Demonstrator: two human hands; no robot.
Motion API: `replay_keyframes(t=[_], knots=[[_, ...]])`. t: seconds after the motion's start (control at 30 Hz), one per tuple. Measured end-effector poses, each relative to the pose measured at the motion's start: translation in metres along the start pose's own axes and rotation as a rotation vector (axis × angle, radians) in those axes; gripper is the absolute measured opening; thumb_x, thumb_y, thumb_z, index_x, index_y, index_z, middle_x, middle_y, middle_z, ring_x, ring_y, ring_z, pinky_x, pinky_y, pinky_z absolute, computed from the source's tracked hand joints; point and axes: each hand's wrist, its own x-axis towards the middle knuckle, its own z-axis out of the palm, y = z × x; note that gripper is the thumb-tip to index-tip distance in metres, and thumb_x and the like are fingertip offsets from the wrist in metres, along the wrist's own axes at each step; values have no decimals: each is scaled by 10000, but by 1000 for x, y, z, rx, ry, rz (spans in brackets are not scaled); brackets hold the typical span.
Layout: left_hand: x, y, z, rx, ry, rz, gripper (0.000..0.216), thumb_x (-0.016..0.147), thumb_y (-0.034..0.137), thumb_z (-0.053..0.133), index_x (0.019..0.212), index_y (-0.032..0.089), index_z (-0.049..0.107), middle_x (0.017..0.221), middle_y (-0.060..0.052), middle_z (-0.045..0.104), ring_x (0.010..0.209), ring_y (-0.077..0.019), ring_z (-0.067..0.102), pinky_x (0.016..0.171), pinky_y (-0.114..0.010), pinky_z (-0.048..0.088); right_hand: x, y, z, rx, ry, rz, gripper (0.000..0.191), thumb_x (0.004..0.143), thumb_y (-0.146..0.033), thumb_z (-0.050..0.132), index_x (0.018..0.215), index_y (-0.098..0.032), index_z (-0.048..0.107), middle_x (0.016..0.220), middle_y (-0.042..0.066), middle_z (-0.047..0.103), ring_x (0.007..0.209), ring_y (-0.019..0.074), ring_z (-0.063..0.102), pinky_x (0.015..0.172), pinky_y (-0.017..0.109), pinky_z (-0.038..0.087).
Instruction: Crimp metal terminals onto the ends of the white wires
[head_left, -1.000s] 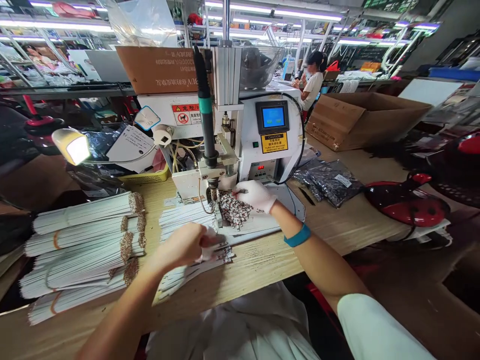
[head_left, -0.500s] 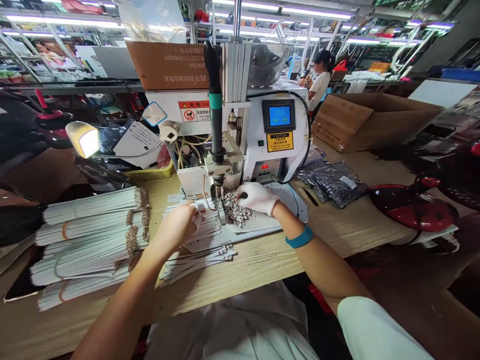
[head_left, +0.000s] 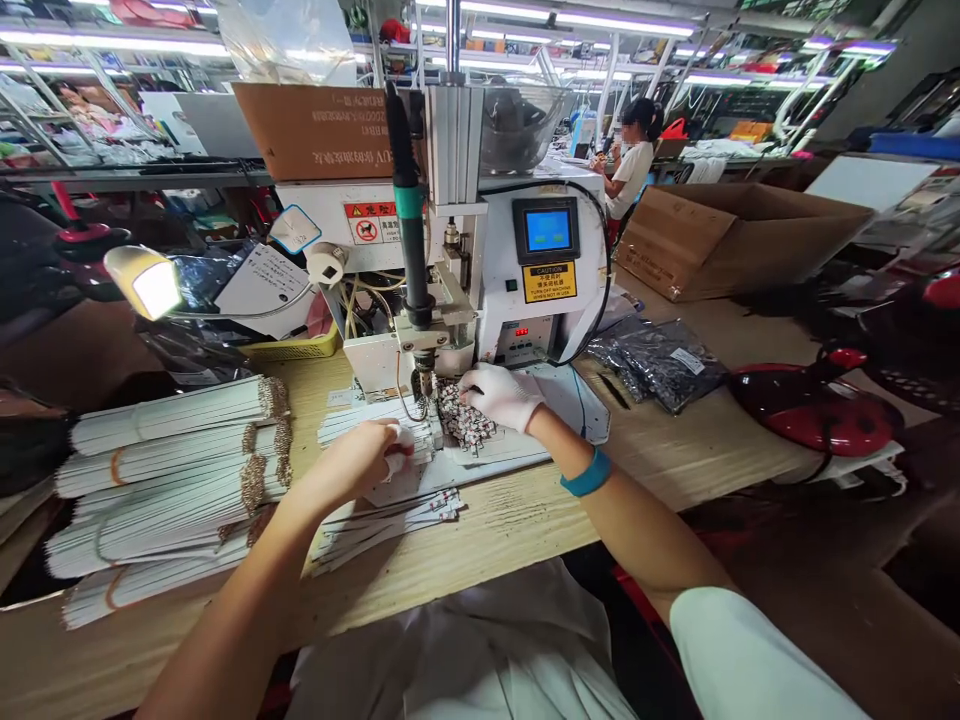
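Note:
My left hand (head_left: pixel 361 462) is curled closed over a fan of white flat wires (head_left: pixel 367 425) lying just left of the soldering tip (head_left: pixel 424 382); a finger wears a white cot. My right hand (head_left: pixel 501 394), in a white glove, pinches something small at the edge of a heap of small red-and-white parts (head_left: pixel 463 420) on the white machine base. The soldering iron (head_left: pixel 409 225) stands upright above the tip, fixed to the white machine (head_left: pixel 517 260) with a blue screen. More finished wires (head_left: pixel 390 520) lie in front of my left hand.
Bundles of white wires (head_left: pixel 169 480) with bare copper ends are stacked at the left. A lamp (head_left: pixel 142 285) shines at the left. Dark bags (head_left: pixel 660 365), a red object (head_left: pixel 814 410) and a cardboard box (head_left: pixel 720 235) lie to the right. A seated person (head_left: pixel 628 160) works behind.
My left hand moved from the finished wires near the table edge up to the soldering tip, then drew back slightly. My right hand stayed at the heap of parts.

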Motion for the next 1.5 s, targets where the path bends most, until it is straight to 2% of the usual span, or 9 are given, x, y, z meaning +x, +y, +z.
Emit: replay_keyframes(t=[0.07,0.17,0.3,0.43,0.53,0.63,0.83,1.17,1.5], knots=[[3,-1,0,-50,8,-26,234,655,98,449,769,176,639,750,-32,640,659,-142,547,579,-204,361,-2,-4,-5,68,32,41,161,796,-243,517,830,-185,663,861,41,665,804,165,589,637,232,385],[5,-1,-2,-115,13,-10,234,653,89,429,743,169,629,685,-18,632,632,-135,546,565,-197,358,-4,-9,-12,235,5,122,143,807,-255,508,807,-166,619,749,29,649,634,133,588,516,211,366],[5,-3,-4,-201,38,29,200,684,127,443,762,166,623,699,-6,630,645,-132,543,588,-197,373,-5,-14,-10,639,-92,195,120,794,-259,535,799,-145,571,622,-1,581,435,80,511,388,183,336],[5,-4,-5,-370,49,53,163,743,277,500,792,159,602,682,5,589,613,-123,501,565,-199,362,-6,-19,1,1052,-234,221,138,732,-219,610,815,-123,558,597,-11,537,426,62,479,355,167,358],[4,-4,-5,-572,-19,50,219,757,372,513,703,162,548,592,33,491,533,-98,417,507,-191,314,-7,-21,10,1213,-346,223,187,704,-210,637,847,-124,553,611,-17,530,430,54,474,340,154,363],[5,-3,-6,-692,-59,6,254,736,395,537,637,164,498,552,47,433,504,-85,369,486,-188,279,-7,-21,17,1278,-390,242,201,694,-201,643,851,-139,533,591,-32,517,410,50,464,318,141,340],[15,-1,-4,-733,32,-112,231,664,373,575,668,142,570,526,58,444,476,-69,310,464,-191,215,-3,-23,19,1289,-384,295,182,687,-148,621,835,-150,516,565,-49,515,368,37,426,299,131,291],[26,2,0,-802,102,-40,168,613,285,562,641,123,600,562,46,488,521,-70,344,504,-189,255,-4,-23,21,1283,-370,271,179,686,-148,625,827,-150,514,577,-51,502,381,37,434,300,128,273],[27,1,0,-822,84,-50,140,595,250,565,647,131,618,593,39,530,552,-80,388,533,-193,281,-4,-24,20,1295,-357,276,171,676,-132,613,810,-155,509,589,-48,501,372,43,431,295,139,287]])
